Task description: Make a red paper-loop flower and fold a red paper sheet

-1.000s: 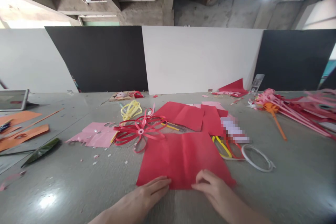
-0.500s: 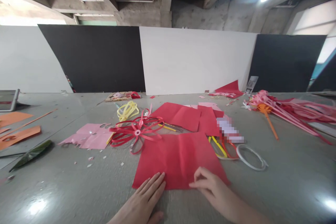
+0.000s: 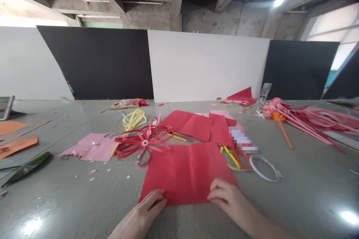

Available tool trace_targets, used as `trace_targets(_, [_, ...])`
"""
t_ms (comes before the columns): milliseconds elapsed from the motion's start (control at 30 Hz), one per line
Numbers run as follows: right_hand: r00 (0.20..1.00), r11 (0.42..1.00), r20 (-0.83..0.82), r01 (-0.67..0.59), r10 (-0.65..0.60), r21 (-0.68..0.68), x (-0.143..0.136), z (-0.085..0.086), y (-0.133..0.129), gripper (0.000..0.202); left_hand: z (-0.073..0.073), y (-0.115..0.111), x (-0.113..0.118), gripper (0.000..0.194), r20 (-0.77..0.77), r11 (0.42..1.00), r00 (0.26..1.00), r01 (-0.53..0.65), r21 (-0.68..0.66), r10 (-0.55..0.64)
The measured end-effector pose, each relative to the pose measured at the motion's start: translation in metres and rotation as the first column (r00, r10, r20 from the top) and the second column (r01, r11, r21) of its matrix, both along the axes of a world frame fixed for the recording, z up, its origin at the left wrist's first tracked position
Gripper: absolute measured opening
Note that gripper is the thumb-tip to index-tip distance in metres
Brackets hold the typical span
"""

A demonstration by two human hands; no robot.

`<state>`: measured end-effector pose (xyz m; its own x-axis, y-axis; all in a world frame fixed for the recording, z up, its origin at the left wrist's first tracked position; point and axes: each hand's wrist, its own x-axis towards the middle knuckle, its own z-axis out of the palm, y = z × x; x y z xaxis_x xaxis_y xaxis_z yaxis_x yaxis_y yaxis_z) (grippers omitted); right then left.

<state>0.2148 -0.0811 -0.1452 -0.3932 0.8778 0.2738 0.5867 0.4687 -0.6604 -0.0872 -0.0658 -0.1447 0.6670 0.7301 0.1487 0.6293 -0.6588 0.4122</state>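
A creased red paper sheet lies flat on the table in front of me. My left hand is at its near left edge, with the fingers curled and the thumb closed against them on the paper. Along the same near edge, further right, my right hand pinches the sheet between thumb and fingers. Just beyond the sheet's far left corner stands a flower shape of looped red strips, its lower loops close to the paper.
More red sheets lie behind, beside a yellow-handled tool. Pink paper with cut-outs, yellow loops and orange sheets are to the left. A white coil and pink strips are to the right.
My left hand has gone from lying flat on the sheet to curled fingers at its near edge, further left. My right hand has shifted slightly right. The view has turned slightly.
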Motion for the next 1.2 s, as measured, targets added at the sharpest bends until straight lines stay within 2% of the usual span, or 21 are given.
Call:
trace_targets(133, [0.994,0.998,0.112,-0.01,0.003,0.063,0.004,-0.001,-0.003,0.025,0.011,-0.001,0.008,0.035,0.002,0.995,1.0,0.028,0.099,-0.029])
trace_targets(233, [0.99,0.999,0.14,-0.034,0.029,0.034,0.008,0.001,-0.005,0.028,0.011,0.002,0.008,0.035,-0.052,0.969,0.995,0.095,0.226,-0.086])
trace_targets(333, [0.985,0.998,0.168,-0.044,0.035,0.051,0.011,0.004,-0.006,0.027,0.011,0.005,0.006,0.036,-0.131,0.957,0.987,0.127,0.262,-0.095])
trace_targets(467, [0.968,0.986,0.25,-0.026,-0.017,0.167,0.011,0.0,-0.005,0.023,0.016,0.008,0.006,0.037,-0.203,0.964,0.975,0.133,0.232,-0.086])
trace_targets(633, [0.937,0.948,0.338,-0.021,-0.092,0.318,0.011,-0.013,-0.008,0.021,0.021,0.009,0.008,0.034,-0.25,0.979,0.966,0.113,0.168,-0.068])
trace_targets(800, [0.902,0.887,0.407,-0.061,-0.148,0.457,0.011,-0.018,-0.013,0.026,0.02,0.012,0.009,0.029,-0.282,0.986,0.957,0.106,0.128,-0.066])
trace_targets(933, [0.872,0.808,0.447,-0.109,-0.202,0.579,0.008,-0.015,-0.015,0.031,0.016,0.013,0.007,0.026,-0.263,0.987,0.962,0.109,0.118,-0.075])
trace_targets(1000, [0.866,0.794,0.455,-0.123,-0.207,0.595,0.008,-0.015,-0.016,0.031,0.016,0.013,0.006,0.026,-0.254,0.988,0.964,0.108,0.114,-0.076])
trace_targets(1200, [0.871,0.832,0.465,-0.138,-0.156,0.538,0.014,-0.019,-0.015,0.027,0.022,0.013,0.007,0.026,-0.205,0.994,0.977,0.081,0.08,-0.063])
